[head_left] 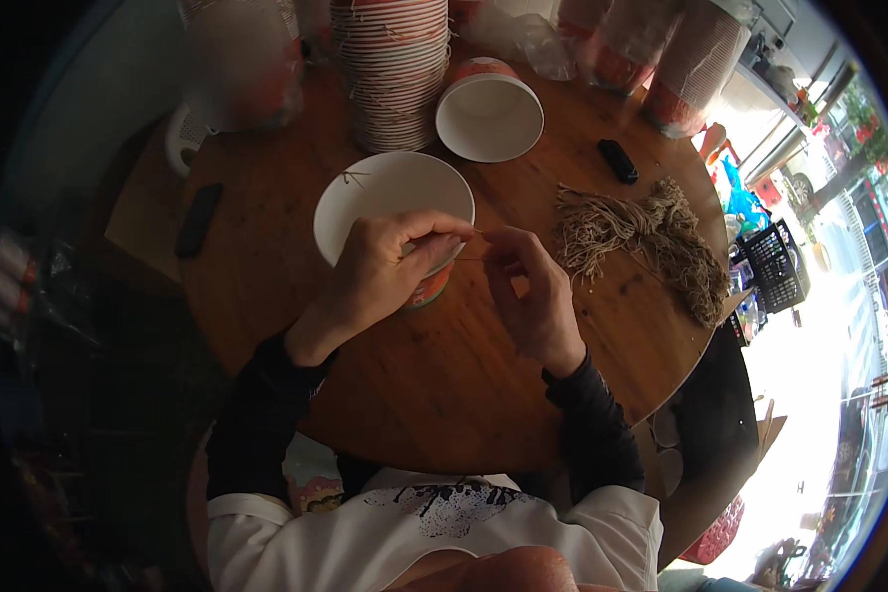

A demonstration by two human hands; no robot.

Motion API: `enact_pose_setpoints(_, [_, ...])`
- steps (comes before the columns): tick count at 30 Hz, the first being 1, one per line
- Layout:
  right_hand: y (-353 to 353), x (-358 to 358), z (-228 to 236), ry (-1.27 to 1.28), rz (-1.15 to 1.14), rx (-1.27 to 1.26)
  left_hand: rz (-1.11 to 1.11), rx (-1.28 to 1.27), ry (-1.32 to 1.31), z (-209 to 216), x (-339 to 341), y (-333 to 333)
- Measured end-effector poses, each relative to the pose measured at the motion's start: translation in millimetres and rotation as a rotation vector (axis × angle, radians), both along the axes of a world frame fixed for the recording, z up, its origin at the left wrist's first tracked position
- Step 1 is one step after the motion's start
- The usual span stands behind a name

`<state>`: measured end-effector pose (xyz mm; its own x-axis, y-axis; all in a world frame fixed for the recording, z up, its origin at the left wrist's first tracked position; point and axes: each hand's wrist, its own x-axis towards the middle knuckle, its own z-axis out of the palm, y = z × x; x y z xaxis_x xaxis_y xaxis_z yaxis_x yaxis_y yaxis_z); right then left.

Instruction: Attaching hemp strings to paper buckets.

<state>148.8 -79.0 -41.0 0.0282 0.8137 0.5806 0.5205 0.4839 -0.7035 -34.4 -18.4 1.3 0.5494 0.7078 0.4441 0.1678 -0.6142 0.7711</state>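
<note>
My left hand (pixel 390 266) is closed in a pinch over the near rim of a white-lined paper bowl (pixel 385 197). To its right, my right hand (pixel 533 291) also pinches, thumb and fingers together, just off the bowl's edge. A thin tan strand (pixel 472 259) runs between the fingertips of both hands. A short bit of strand (pixel 352 176) lies inside the bowl at its far left wall. Right of my right hand rests a loose, tangled bundle of tan twine-like strands (pixel 631 232).
A tall stack of paper bowls (pixel 390 79) stands behind. A second bowl (pixel 488 120) lies tilted beside it. Bagged bowl stacks (pixel 696 64) line the back of the round wooden table (pixel 395 395). Dark objects lie at left (pixel 199 219) and right (pixel 617 161).
</note>
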Motion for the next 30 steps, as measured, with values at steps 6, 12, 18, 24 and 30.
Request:
enact_pose_setpoints(6, [7, 3, 16, -0.313, -0.036, 0.288, -0.144, -0.336, -0.186, -6, 2, 2])
enact_pose_setpoints(12, [24, 3, 22, -0.305, 0.076, 0.503, -0.032, -0.369, -0.139, -10, 2, 2])
enact_pose_setpoints(18, [32, 7, 37, -0.322, 0.213, 0.444, 0.052, -0.307, -0.132, -8, 3, 4])
enact_pose_setpoints(24, [36, 16, 49, -0.356, 0.214, 0.488, 0.095, -0.223, -0.192, -9, 12, -1])
enact_pose_setpoints(30, [35, 25, 55, -0.335, 0.206, 0.453, 0.170, -0.353, -0.228, -5, 15, 3])
